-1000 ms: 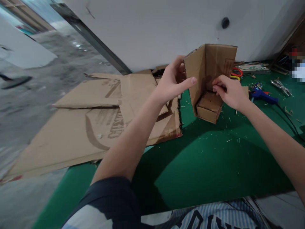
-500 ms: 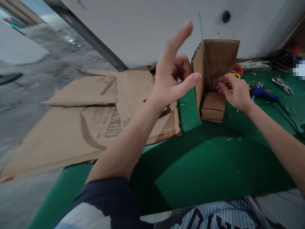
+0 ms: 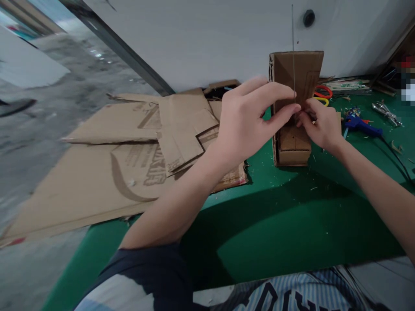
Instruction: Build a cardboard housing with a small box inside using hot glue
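A small cardboard structure [image 3: 296,77] stands upright on the green table [image 3: 275,216], with a little cardboard box [image 3: 293,149] at its foot. A thin straight wire [image 3: 292,47] rises in front of it. My left hand [image 3: 251,119] pinches the lower part of the wire between thumb and forefinger. My right hand [image 3: 319,123] meets it fingertip to fingertip at the same spot, fingers closed against the structure; what it holds is hidden.
Flattened cardboard sheets [image 3: 129,160] overhang the table's left edge. At the far right lie a blue glue gun [image 3: 359,124] with its cable, red and yellow scissors [image 3: 320,95] and metal pliers [image 3: 387,114]. A white wall stands behind.
My left hand, open and raised half a second ago, has come down and right and closed on the wire. The cardboard structure has turned to face me more squarely.
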A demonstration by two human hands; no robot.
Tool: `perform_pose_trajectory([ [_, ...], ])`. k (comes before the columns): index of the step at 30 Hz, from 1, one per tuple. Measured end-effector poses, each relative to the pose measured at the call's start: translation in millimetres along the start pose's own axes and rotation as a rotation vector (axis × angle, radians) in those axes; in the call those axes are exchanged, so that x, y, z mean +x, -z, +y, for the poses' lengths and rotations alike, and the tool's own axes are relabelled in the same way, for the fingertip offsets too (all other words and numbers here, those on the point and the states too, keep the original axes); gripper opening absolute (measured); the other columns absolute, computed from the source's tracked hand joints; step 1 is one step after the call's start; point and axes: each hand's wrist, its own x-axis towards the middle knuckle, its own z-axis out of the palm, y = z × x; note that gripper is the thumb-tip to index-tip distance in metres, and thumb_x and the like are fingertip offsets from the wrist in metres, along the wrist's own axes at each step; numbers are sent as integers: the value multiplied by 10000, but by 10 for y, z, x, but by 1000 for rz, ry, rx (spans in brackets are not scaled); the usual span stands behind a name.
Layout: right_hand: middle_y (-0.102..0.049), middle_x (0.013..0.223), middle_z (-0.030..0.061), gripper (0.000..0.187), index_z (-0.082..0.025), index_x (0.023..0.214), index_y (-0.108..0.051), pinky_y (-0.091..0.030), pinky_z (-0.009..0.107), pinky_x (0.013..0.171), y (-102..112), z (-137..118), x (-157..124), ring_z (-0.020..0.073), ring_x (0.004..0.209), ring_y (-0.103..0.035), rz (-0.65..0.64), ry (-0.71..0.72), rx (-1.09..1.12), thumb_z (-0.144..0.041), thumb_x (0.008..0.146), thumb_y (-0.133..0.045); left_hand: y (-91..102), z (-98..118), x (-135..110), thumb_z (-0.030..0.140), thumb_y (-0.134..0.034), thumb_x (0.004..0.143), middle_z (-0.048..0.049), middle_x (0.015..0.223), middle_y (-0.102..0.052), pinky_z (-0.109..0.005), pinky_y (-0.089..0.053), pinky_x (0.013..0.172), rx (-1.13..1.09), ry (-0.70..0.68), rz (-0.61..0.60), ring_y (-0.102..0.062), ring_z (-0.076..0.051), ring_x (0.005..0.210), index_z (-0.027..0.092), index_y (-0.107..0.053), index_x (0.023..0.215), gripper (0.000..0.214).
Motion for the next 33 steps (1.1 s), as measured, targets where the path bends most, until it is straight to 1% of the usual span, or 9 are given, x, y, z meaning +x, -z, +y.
perform_pose_trajectory([
  [3, -763, 839, 31, 85, -305, 987, -631, -592, 424, 788, -15, 19, -8, 261, 799, -747, -1, -8, 27, -371, 993, -578, -12, -8, -6, 382, -664, 1012, -25, 848, -683, -297, -587, 782, 15, -13, -13, -737, -210, 914, 255, -719, 1046, 143],
  [7, -761, 819, 29, 55, -301, 978, -632, -588, 429, 817, -7, 10, -13, 272, 834, -753, -8, -2, -5, -320, 981, -580, 3, -10, -9, 425, -668, 1007, -22, 821, -671, -300, -571, 755, 43, -3, -26, -730, -204, 861, 260, -708, 1035, 172],
  [10, -764, 803, 32, 71, -297, 963, -630, -589, 442, 827, 9, -13, -14, 279, 827, -752, -11, 18, -27, -275, 967, -563, 5, -13, -17, 469, -648, 1015, -20, 813, -670, -294, -561, 733, 65, -6, -34, -723, -197, 849, 266, -699, 1037, 210],
  [13, -764, 792, 26, 82, -298, 952, -621, -591, 439, 801, 12, -14, -11, 269, 768, -743, -11, 35, -24, -257, 955, -549, -10, -22, -32, 512, -626, 1019, -24, 830, -690, -298, -556, 715, 110, -26, -14, -713, -194, 830, 268, -704, 1031, 257],
  [16, -761, 787, 21, 77, -301, 969, -623, -593, 436, 789, 2, 6, -3, 267, 765, -740, -29, 40, -28, -274, 949, -554, -34, -37, -41, 536, -628, 1010, -30, 842, -710, -311, -549, 696, 138, -41, 16, -703, -196, 793, 266, -714, 996, 284],
  [23, -767, 817, 37, 73, -306, 987, -632, -589, 451, 807, -4, 12, 16, 281, 816, -739, -45, 27, -60, -309, 947, -571, -64, -60, -29, 545, -652, 993, -23, 798, -687, -297, -530, 663, 104, -39, 33, -700, -190, 779, 263, -711, 965, 289],
  [28, -772, 849, 46, 87, -302, 981, -617, -571, 455, 832, -14, -2, 12, 291, 867, -739, -49, 34, -92, -263, 935, -555, -53, -41, -26, 531, -645, 1001, -33, 835, -700, -317, -543, 689, 90, -26, 7, -702, -194, 782, 259, -708, 939, 286],
  [33, -779, 901, 63, 110, -296, 979, -605, -561, 444, 840, -28, 18, 13, 293, 909, -739, -62, 59, -120, -216, 924, -552, -43, -22, -32, 531, -668, 983, -32, 854, -710, -311, -536, 680, 108, -14, 27, -694, -194, 781, 258, -714, 958, 278],
])
